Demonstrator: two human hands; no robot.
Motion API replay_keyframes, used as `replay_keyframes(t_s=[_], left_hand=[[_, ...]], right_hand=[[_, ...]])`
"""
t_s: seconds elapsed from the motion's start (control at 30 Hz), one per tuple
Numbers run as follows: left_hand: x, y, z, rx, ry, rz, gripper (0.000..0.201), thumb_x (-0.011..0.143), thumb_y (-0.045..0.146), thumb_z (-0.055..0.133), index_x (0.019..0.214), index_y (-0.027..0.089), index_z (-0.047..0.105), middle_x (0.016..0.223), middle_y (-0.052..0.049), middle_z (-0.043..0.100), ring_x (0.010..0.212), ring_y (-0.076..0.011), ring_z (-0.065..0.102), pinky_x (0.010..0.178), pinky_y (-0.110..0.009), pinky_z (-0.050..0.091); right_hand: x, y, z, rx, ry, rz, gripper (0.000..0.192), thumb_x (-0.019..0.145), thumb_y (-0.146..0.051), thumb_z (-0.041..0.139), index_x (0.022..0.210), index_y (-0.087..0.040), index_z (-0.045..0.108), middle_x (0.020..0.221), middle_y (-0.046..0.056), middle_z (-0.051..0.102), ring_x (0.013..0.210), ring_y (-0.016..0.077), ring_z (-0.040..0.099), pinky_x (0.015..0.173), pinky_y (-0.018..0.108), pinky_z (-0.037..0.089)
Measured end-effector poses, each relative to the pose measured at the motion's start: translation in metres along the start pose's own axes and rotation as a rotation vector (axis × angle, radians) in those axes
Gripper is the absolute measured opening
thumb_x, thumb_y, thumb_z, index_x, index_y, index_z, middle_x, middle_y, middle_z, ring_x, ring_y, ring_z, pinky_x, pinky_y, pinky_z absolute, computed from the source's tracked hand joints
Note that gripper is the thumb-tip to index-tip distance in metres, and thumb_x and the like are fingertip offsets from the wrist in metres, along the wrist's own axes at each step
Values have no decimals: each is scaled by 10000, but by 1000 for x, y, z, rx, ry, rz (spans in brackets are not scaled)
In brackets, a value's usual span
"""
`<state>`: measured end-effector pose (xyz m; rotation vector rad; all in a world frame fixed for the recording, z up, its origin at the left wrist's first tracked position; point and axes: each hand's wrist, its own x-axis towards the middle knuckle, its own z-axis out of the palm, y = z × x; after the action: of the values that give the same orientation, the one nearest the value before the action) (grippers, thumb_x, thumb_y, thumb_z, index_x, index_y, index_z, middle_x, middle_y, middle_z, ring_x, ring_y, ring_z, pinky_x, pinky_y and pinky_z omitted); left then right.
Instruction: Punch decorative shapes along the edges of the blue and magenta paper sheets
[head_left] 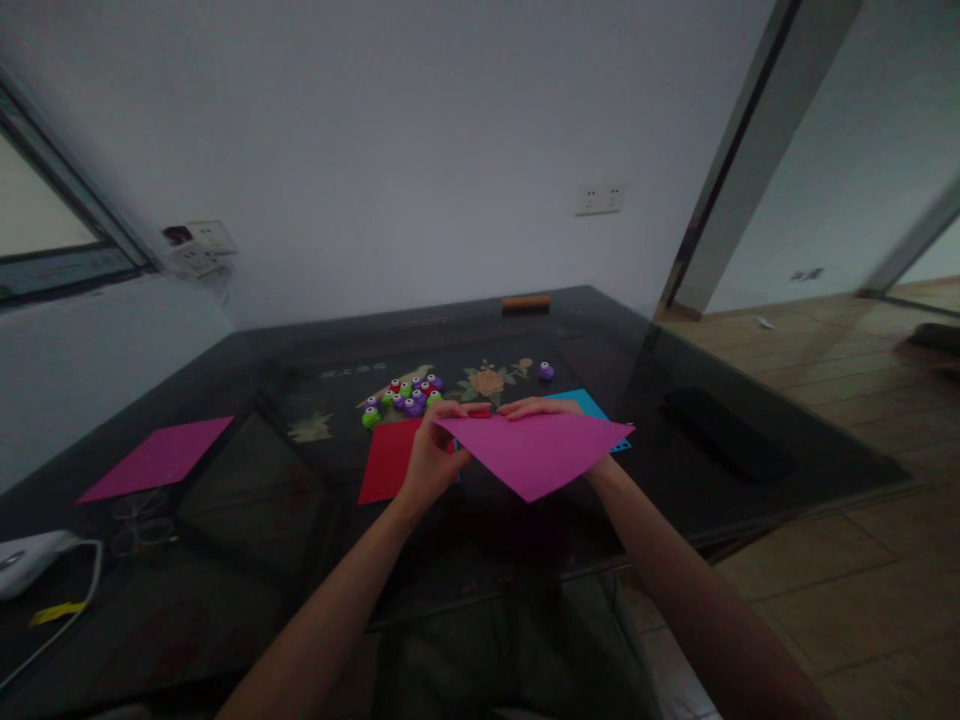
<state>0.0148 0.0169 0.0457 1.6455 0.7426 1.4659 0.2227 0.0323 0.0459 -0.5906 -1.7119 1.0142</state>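
Both hands hold up a sheet of magenta paper (536, 455) above the near side of the dark table. My left hand (439, 445) grips its left side, thumb below and fingers along the far edge. My right hand (551, 406) has its fingers along the same far edge, with the rest of that hand hidden behind the sheet. A bit of red shows between the two hands at that edge; I cannot tell what it is. Under my left hand lies a red sheet (388, 460), and a blue sheet (585, 402) lies partly covered behind my right hand.
Several small purple, green and red eyeball-like toys (405, 398) cluster behind the red sheet, and one purple toy (546, 371) sits apart. Another magenta sheet (161, 458) and glasses (142, 525) lie left. A black case (726, 432) lies right, a brown roll (526, 304) far back.
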Motion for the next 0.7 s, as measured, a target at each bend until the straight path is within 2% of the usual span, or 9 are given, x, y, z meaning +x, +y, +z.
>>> replay_keyframes(t_s=[0.07,0.2,0.3,0.43,0.53,0.63,0.7], left_hand=[[-2,4,-1,35,-18,25,299,667,218,716,827,210,465,1070,-107,657,1012,-218,617,875,-361,451],[-5,4,-4,115,-42,80,240,682,216,705,777,206,485,1093,-123,655,1025,-235,607,879,-381,453],[-7,5,-6,218,-87,180,195,677,197,707,733,200,520,1087,-122,661,1034,-238,601,903,-396,447],[-10,7,-8,318,-146,305,113,682,187,699,692,200,587,1057,-82,677,1001,-222,618,891,-389,468],[-15,5,-8,308,-146,339,55,713,182,663,742,222,638,1061,-44,674,1022,-213,612,897,-374,478],[-20,2,-8,268,-168,275,114,749,195,623,842,241,670,1086,-48,669,1033,-221,606,913,-366,476],[-22,2,-8,253,-201,227,162,756,214,619,903,252,676,1084,-55,672,1034,-235,605,922,-370,474]], right_hand=[[-3,-6,-2,-31,-42,-30,362,773,-503,576,925,-205,714,1071,105,667,1058,269,587,955,409,411],[-12,-10,-12,-125,-93,21,330,752,-388,660,1058,-266,662,1250,74,572,1144,248,538,928,414,438],[-16,-12,-30,-203,-18,23,313,817,-346,595,1122,-281,625,1239,62,582,1164,219,524,962,419,416],[-18,-35,-49,-396,119,-41,234,877,-317,510,1040,-246,661,1111,62,644,1080,205,569,955,406,418],[-15,-61,-41,-488,108,-152,194,866,-305,534,996,-247,667,1034,55,659,1021,202,588,902,385,451],[-12,-78,-20,-631,-68,-293,149,847,-292,567,947,-242,667,984,48,651,969,185,587,873,361,458],[-10,-81,-6,-703,-175,-370,138,842,-286,578,943,-234,656,985,51,638,963,178,572,870,355,453]])
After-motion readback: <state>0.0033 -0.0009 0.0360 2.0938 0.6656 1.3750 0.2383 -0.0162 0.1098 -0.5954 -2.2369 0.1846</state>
